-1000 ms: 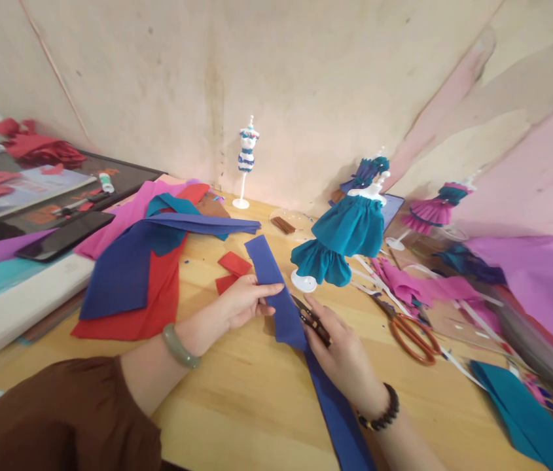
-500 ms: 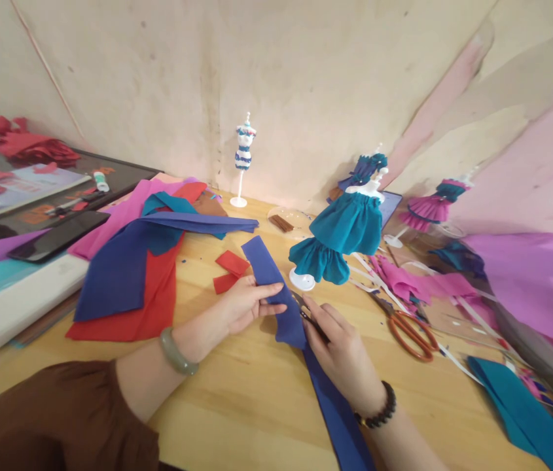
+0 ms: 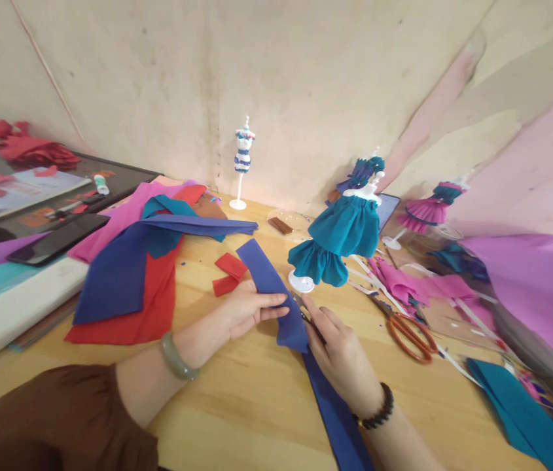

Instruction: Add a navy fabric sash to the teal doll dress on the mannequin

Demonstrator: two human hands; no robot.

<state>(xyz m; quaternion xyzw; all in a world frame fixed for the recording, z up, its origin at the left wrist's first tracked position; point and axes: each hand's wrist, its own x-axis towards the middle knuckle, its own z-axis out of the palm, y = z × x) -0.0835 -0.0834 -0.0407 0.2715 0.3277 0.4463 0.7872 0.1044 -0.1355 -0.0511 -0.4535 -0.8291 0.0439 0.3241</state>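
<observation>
A folded dark blue fabric strip slants across the middle of the table, and its lower length runs down to the bottom edge. My left hand pinches the strip between thumb and fingers at its left edge. On the strip's right side my right hand is closed around small dark scissors, with the blades at the fabric's edge. Fingers partly hide the scissors' handles. Small red fabric pieces lie just beyond my left hand.
Behind the strip stands a small dress form in a teal dress; a bare white form is farther back. Orange-handled scissors lie right among pink scraps. Red cloth and blue cloth are piled left, beside a phone.
My left hand and the blue strip have shifted slightly, the pinching fingers a little right and down toward the scissors. My right hand stays in nearly the same place, still gripping the scissors.
</observation>
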